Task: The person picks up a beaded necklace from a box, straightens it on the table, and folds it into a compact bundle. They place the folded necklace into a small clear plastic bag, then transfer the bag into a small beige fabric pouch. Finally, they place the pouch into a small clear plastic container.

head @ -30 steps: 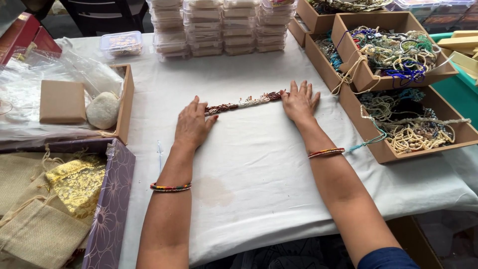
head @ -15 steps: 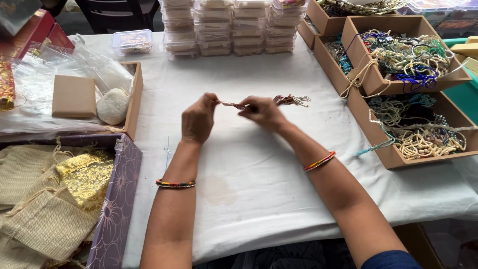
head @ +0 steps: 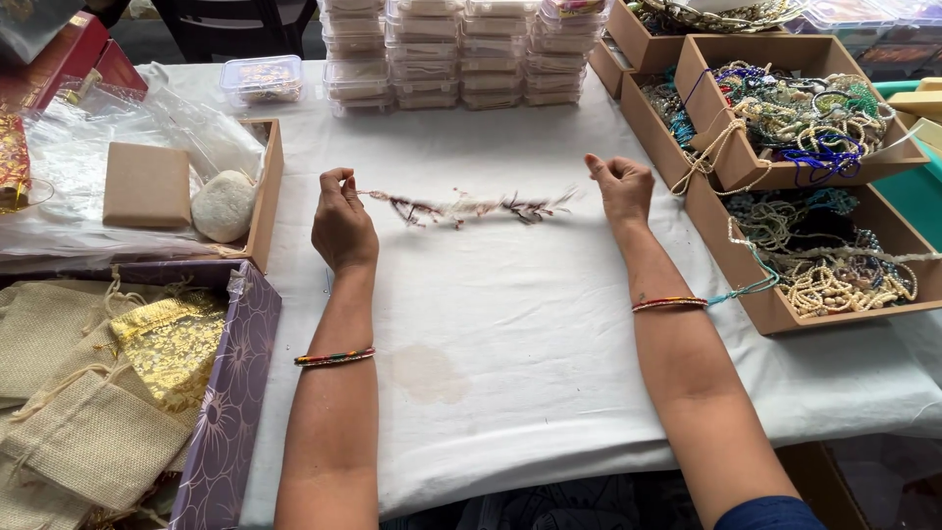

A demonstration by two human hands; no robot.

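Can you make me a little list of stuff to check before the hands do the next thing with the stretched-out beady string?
1. Left hand pinches one end of the beaded strand: ok.
2. Right hand holds the other end: cannot tell, the strand blurs near it.
3. Strand pulled out between the hands, no droop: ok.
4. Strand lifted off the white cloth: cannot tell, blurred.
5. Strand apart from the cardboard tray of beads: ok.

Stacked clear plastic boxes point(head: 461, 49), brown cardboard box point(head: 145, 185)
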